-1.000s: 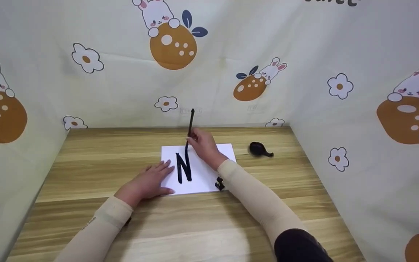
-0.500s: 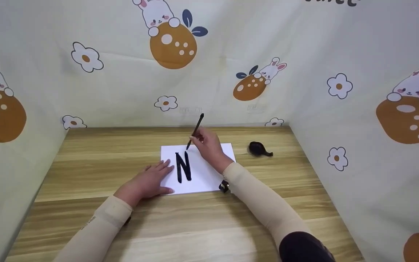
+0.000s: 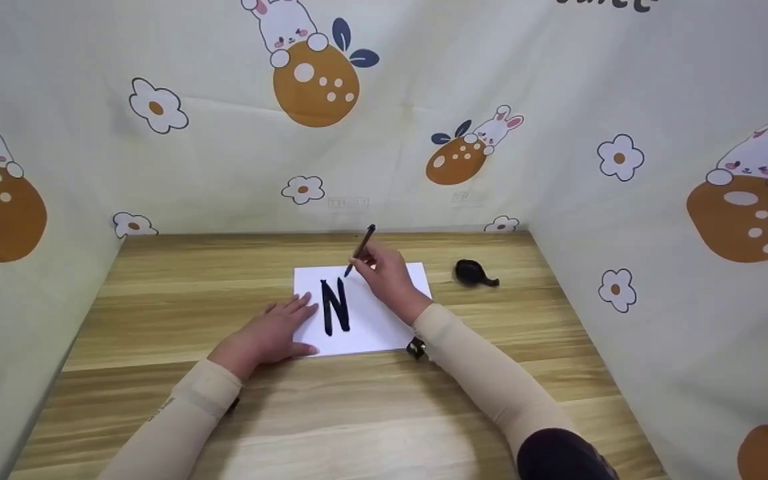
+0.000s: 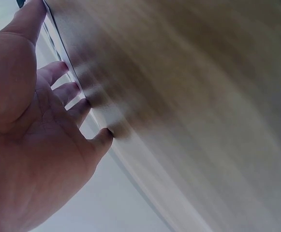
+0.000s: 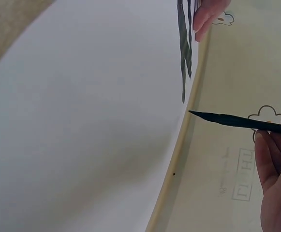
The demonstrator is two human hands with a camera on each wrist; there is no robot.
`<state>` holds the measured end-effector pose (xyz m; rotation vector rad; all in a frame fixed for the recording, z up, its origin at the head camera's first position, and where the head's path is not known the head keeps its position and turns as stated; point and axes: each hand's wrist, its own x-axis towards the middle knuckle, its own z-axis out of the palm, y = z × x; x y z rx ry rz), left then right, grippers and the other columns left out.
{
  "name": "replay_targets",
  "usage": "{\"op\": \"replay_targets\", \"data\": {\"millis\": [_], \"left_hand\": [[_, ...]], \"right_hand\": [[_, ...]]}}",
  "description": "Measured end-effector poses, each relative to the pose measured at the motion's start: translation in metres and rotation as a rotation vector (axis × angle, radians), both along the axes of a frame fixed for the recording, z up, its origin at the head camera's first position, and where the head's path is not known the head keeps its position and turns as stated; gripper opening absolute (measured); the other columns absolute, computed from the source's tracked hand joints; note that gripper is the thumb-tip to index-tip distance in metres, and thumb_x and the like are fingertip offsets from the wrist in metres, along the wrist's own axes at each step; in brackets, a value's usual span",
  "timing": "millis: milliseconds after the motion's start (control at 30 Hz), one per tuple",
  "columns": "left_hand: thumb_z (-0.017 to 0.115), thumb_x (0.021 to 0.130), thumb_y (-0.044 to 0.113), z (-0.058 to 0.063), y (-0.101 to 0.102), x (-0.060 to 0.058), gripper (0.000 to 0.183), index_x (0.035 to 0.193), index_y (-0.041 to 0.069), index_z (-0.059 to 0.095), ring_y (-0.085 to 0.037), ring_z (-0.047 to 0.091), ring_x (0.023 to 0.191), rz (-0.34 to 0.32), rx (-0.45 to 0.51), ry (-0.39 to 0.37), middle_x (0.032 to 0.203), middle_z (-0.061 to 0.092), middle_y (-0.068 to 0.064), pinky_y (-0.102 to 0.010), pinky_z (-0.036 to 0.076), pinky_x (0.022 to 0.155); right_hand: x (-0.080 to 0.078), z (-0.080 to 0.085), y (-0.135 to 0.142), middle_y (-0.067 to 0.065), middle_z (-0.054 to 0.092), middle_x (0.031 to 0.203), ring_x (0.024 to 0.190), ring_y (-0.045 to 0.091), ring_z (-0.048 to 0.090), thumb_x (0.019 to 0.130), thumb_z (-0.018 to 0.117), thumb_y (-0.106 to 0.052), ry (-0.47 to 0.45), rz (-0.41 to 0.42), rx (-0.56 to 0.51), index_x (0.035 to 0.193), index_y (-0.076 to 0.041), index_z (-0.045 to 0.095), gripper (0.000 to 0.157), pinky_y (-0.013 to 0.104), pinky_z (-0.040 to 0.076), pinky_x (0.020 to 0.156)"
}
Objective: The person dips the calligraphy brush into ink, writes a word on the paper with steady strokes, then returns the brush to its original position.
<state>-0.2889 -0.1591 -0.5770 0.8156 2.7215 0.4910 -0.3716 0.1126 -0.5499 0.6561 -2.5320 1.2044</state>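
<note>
A white sheet of paper (image 3: 374, 333) lies on the wooden table, bearing a bold black letter N (image 3: 336, 308) in wet-looking strokes. My right hand (image 3: 389, 273) pinches a dark brush (image 3: 361, 248) between thumb and fingers. In the right wrist view the brush (image 5: 232, 120) shows a pointed dark tip, apart from the top end of the N's right stroke. My left hand (image 3: 276, 332) rests with spread fingers on the paper's left edge. The left wrist view shows that hand (image 4: 38, 130) from the palm side, its fingertips down at the surface.
To the right of the paper sits a small black spoon-shaped dish (image 3: 474, 273) with a short handle. A patterned cloth backdrop (image 3: 224, 167) rises behind the table (image 3: 177, 287) and along both sides. A dark wrist-worn device (image 3: 417, 347) shows under the right sleeve.
The brush has lifted off the top of the N's right stroke and tilted rightward, and my right hand has shifted slightly right. My left hand stays put on the paper.
</note>
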Motion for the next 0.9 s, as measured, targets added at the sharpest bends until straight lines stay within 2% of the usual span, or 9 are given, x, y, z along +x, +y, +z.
{"op": "replay_targets", "data": {"millis": [500,900], "left_hand": [[0.079,0.101,0.053,0.001,0.000,0.002,0.092,0.169,0.001,0.042,-0.048,0.026,0.165,0.009,0.021,0.007,0.179,0.029,-0.023,-0.077,0.023,0.127],[0.078,0.102,0.053,0.001,0.000,0.001,0.092,0.169,0.000,0.041,-0.049,0.026,0.164,0.000,0.014,0.016,0.179,0.028,-0.025,-0.077,0.023,0.127]], "right_hand": [[-0.001,-0.011,0.000,0.006,0.079,0.102,0.097,0.017,0.077,0.104,0.079,-0.009,0.025,0.032,-0.018,0.105,-0.006,0.074,0.006,0.027,0.063,0.089],[0.000,-0.011,0.000,0.003,0.079,0.102,0.096,0.014,0.077,0.104,0.080,-0.011,0.014,0.044,-0.015,0.104,-0.008,0.074,0.006,0.030,0.064,0.087]]}}
